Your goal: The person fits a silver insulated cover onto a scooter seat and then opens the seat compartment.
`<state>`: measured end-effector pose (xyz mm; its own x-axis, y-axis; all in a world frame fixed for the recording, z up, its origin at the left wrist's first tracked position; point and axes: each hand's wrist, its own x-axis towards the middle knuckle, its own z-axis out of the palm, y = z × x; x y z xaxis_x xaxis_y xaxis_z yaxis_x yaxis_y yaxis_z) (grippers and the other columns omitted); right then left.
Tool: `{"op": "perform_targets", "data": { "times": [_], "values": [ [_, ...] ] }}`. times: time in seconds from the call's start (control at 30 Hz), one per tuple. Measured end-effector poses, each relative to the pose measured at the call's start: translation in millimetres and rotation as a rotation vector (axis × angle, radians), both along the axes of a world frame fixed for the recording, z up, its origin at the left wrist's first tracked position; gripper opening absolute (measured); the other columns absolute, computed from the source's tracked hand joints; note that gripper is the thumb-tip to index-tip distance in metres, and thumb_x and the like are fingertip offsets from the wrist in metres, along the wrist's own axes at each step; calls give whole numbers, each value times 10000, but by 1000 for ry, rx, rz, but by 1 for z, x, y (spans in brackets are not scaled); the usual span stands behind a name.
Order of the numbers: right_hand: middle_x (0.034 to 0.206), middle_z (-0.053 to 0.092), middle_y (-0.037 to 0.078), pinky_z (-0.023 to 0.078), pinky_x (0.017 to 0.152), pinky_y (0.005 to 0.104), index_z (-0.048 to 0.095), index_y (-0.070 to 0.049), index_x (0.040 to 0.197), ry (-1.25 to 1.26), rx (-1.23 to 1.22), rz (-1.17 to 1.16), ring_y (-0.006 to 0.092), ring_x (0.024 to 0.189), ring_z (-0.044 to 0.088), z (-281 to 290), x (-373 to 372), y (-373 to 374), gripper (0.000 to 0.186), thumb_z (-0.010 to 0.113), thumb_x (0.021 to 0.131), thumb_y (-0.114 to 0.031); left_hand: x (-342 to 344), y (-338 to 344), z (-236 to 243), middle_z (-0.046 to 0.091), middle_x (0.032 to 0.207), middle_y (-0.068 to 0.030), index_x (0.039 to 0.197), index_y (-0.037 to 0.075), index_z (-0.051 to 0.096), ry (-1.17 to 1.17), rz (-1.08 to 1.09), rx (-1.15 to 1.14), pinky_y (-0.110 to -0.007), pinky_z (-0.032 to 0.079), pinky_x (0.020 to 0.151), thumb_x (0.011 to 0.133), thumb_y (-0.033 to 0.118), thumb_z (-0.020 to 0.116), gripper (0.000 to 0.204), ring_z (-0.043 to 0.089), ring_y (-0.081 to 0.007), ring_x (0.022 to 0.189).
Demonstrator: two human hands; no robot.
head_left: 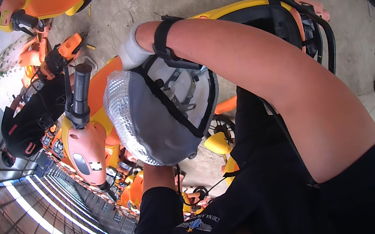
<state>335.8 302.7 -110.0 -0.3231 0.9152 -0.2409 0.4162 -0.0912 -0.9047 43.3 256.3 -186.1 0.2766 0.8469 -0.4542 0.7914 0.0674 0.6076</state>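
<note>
Close in front of me, between my arms, is a rounded grey shell-like piece (160,117) with quilted silver foil on one side and black edging round its opening. Pale lining and shiny small parts show inside that opening. My right hand (132,46), in a white glove, reaches over its upper edge; the fingers curl out of sight behind it, and a black band (164,41) circles that wrist. From below, my left forearm (157,175) runs up behind the lower end of the piece, which hides my left hand completely.
An orange and pink scooter (86,147) with a black handlebar grip stands at the left. Behind my right arm is a yellow-edged part (259,14) with a black rail. Another person (31,124) in dark clothes works far left. More scooters line both sides of the concrete floor (348,3).
</note>
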Motion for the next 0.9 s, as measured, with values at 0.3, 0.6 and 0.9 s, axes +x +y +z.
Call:
{"op": "perform_targets", "data": {
  "times": [0.3,0.6,0.9],
  "values": [
    [1102,664,210,474,870,412,661,-4,1117,-58,-71,-111,361,1002,625,-18,-3,-12,520,517,877,-443,-5,14,-7,604,1159,-176,1198,-32,531,-76,57,-29,-385,504,872,953,274,514,392,617,-268,1021],
    [985,678,169,464,871,361,684,-13,980,124,78,-363,297,917,627,-24,-8,-30,386,542,887,-360,0,17,-19,596,1193,-171,1229,-33,516,-180,91,-61,-384,502,887,959,275,509,410,612,-262,1044],
    [1284,599,153,374,1036,330,590,-77,1290,399,18,-287,274,1190,548,12,2,-71,598,478,932,-542,1,7,-25,588,1226,-166,1260,-34,502,-290,220,-46,-383,500,902,964,277,503,429,606,-256,1067]
  ]
}}
